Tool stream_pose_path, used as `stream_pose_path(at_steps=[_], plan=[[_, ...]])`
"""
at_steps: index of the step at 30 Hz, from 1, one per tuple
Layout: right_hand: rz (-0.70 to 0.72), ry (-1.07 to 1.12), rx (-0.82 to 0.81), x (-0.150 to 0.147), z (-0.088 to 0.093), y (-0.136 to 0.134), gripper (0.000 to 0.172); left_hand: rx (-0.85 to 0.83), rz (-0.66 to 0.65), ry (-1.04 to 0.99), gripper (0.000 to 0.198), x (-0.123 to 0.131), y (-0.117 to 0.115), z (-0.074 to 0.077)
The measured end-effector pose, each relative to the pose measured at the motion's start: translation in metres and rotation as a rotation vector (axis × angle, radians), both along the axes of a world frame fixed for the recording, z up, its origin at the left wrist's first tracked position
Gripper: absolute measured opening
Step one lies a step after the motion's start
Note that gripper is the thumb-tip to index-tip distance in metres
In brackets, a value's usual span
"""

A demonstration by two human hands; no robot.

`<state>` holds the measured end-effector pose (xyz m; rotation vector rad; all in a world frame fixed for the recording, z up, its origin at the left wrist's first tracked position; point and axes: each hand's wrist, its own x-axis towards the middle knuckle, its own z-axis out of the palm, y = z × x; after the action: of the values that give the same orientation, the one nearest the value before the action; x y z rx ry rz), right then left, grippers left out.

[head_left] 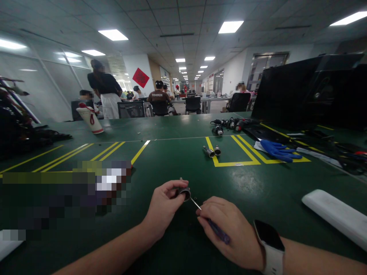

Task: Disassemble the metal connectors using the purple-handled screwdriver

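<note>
My left hand pinches a small cup-shaped metal part with a narrow stem, its round opening turned toward my other hand. My right hand is wrapped round a screwdriver with a dark purple handle. The thin shaft reaches to the rim of the cup; whether the tip is inside it I cannot tell. Two similar metal parts, one longer and one shorter, lie side by side farther off on the green table.
Black cables with metal connectors lie at the back. Blue gloves rest at right, near a white bar. A pale cup-like container stands tilted at back left. A blurred-out object lies left. People sit beyond the table.
</note>
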<state>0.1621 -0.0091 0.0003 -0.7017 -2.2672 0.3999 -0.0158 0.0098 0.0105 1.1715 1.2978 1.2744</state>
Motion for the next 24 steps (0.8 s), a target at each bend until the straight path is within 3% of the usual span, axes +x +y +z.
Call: stream_pose_path(at_steps=[7, 10, 13, 18, 24], plan=[[-0.013, 0.024, -0.005, -0.001, -0.002, -0.004, 0.011, 0.003, 0.008, 0.015, 0.016, 0.002, -0.001, -0.001], [-0.026, 0.132, -0.102, 0.006, 0.002, -0.006, 0.013, -0.015, 0.017, -0.005, 0.015, 0.001, 0.000, 0.000], [-0.058, 0.225, -0.267, 0.010, 0.007, -0.007, 0.024, -0.106, 0.029, -0.042, 0.016, -0.002, 0.000, 0.003], [-0.055, 0.248, -0.538, 0.007, 0.011, -0.003, 0.027, -0.249, 0.013, -0.041, 0.019, -0.003, -0.010, 0.010], [-0.030, 0.237, -0.552, 0.004, 0.010, -0.003, 0.025, -0.301, -0.030, 0.009, 0.018, 0.004, -0.021, 0.014]])
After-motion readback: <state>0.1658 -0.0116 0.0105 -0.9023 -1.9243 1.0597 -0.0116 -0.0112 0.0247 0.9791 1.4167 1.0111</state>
